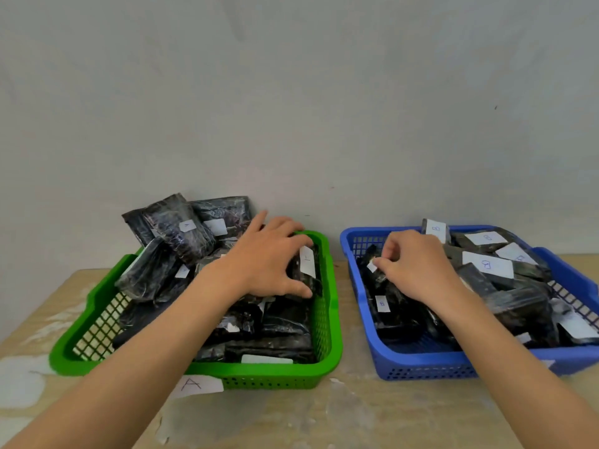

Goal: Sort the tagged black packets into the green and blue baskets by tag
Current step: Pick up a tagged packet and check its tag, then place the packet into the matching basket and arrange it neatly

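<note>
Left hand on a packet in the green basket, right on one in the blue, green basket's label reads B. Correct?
No. Head view: the label on the green basket reads A, not B. The left hand does grip a packet there; the right hand pinches one in the blue basket.

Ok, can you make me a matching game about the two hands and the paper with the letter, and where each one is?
Things:
1. left hand
2. right hand
3. paper marked A

Places:
a. at the front of the green basket
b. in the blue basket, pinching a white tag
c. in the green basket, gripping a black packet

Pairs: 1-c, 2-b, 3-a
</note>
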Action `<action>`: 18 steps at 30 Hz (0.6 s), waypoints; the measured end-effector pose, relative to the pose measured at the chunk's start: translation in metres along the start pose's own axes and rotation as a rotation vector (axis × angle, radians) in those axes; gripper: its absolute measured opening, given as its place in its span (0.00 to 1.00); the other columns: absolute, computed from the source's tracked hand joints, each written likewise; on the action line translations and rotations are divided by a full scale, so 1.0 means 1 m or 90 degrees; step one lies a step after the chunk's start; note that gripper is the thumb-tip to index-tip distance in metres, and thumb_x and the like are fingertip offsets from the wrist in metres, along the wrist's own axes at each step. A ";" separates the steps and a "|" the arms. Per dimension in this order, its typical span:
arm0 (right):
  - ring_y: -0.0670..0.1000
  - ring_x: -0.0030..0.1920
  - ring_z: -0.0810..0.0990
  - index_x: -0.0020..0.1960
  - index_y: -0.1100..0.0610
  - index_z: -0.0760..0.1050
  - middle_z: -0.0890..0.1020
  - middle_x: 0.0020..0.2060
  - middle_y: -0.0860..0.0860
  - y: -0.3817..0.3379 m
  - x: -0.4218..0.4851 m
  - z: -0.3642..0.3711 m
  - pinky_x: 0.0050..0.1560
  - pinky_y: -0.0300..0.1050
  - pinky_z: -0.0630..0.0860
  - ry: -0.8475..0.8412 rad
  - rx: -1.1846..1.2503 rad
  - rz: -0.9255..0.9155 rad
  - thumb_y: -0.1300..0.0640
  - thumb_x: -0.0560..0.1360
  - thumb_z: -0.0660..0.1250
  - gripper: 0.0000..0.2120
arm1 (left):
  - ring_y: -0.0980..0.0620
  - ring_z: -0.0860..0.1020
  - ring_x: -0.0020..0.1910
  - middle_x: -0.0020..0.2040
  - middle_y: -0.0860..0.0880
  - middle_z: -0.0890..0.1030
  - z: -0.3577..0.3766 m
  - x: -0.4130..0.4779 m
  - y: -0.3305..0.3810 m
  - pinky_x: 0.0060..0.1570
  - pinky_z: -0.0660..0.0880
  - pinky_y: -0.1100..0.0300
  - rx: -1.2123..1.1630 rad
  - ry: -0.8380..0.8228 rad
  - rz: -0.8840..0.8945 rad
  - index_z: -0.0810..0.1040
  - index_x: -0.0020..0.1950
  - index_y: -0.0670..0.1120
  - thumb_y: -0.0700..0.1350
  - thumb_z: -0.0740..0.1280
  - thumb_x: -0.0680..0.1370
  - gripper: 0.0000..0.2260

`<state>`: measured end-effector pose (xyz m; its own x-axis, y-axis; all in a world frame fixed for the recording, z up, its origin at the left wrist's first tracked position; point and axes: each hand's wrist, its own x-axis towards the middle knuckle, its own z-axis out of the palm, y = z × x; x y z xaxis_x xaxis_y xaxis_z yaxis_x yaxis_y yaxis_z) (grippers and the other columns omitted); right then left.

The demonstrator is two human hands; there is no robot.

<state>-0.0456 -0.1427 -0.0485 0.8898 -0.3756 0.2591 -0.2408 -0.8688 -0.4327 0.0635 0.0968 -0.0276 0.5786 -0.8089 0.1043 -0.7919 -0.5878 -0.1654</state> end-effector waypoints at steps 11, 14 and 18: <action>0.56 0.46 0.81 0.49 0.52 0.78 0.81 0.42 0.49 -0.001 -0.010 0.013 0.46 0.51 0.77 -0.075 -0.137 -0.059 0.47 0.84 0.63 0.11 | 0.49 0.79 0.66 0.66 0.52 0.82 -0.012 0.019 -0.011 0.63 0.74 0.55 -0.140 -0.023 0.074 0.78 0.71 0.57 0.58 0.70 0.79 0.20; 0.57 0.50 0.81 0.54 0.52 0.80 0.81 0.47 0.50 -0.004 -0.010 0.011 0.49 0.53 0.78 -0.049 -0.128 -0.085 0.52 0.84 0.63 0.08 | 0.61 0.82 0.50 0.52 0.55 0.87 -0.019 0.003 -0.031 0.50 0.74 0.66 -0.359 0.105 0.027 0.83 0.66 0.55 0.53 0.69 0.81 0.14; 0.54 0.51 0.81 0.53 0.55 0.81 0.82 0.49 0.49 -0.019 -0.014 0.006 0.54 0.54 0.78 0.086 -0.001 -0.206 0.58 0.80 0.68 0.03 | 0.58 0.82 0.49 0.49 0.57 0.86 -0.011 -0.017 -0.043 0.50 0.75 0.56 -0.511 0.210 -0.055 0.82 0.66 0.58 0.54 0.67 0.82 0.13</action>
<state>-0.0508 -0.1187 -0.0490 0.8611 -0.1202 0.4940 0.0444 -0.9502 -0.3086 0.0857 0.1360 -0.0115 0.6556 -0.6502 0.3840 -0.7177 -0.3784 0.5846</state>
